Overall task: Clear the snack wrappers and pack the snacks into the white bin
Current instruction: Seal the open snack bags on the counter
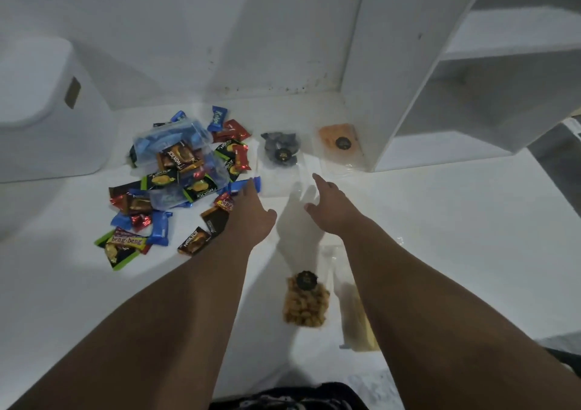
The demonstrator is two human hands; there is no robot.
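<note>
The white surface (440, 221) is hemmed by a wall (220, 32) at the back, the white bin (47, 110) at far left and a shelf unit (440, 79) at right, whose lower corner stands just beside the orange bag (341, 140). The widest bare stretch lies front right; a narrower lane runs up the middle, between the pile (176, 183) and the bags.

One bin, lid on. Four clear bags: the orange one and a dark one (281, 150) at the back, a golden one (306, 302) near the front, and a pale one (355, 318) partly hidden under the right forearm. The pile of small wrapped snacks – blue, red, black-and-green – is heaped over a crumpled clear bag (182, 158) and too overlapped to count; it sits just right of the bin, apart from it.

Both arms reach forward. The left hand (251, 211) is flat, fingers straight, holding nothing – its fingertips are at a blue wrapper (242, 185) on the pile's right edge, contact unclear. The right hand (333, 205) is spread loosely, holding nothing, above the clear tail of the dark bag.
</note>
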